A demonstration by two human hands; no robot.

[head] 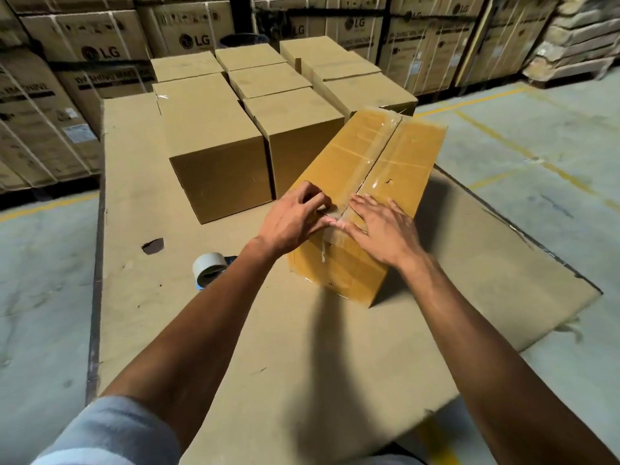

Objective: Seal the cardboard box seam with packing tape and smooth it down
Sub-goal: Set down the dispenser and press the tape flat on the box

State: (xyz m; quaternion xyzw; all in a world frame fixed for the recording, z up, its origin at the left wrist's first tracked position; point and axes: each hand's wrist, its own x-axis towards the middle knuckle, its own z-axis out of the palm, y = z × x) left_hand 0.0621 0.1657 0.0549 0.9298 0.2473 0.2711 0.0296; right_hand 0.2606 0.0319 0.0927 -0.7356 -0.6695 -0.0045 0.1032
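Now both hands rest on the near end of the box [369, 182], either side of its taped seam [375, 162]. Left hand [295, 223] presses with fingers curled; right hand [379, 229] lies flat, fingers spread. Tape roll [209, 268] sits on the cardboard sheet [268, 347], left of the box.

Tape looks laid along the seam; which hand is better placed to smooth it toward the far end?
Probably the right hand: it lies flat, fingers spread, on the tape at the box near end. The left hand is curled, fingertips pinching at the seam.
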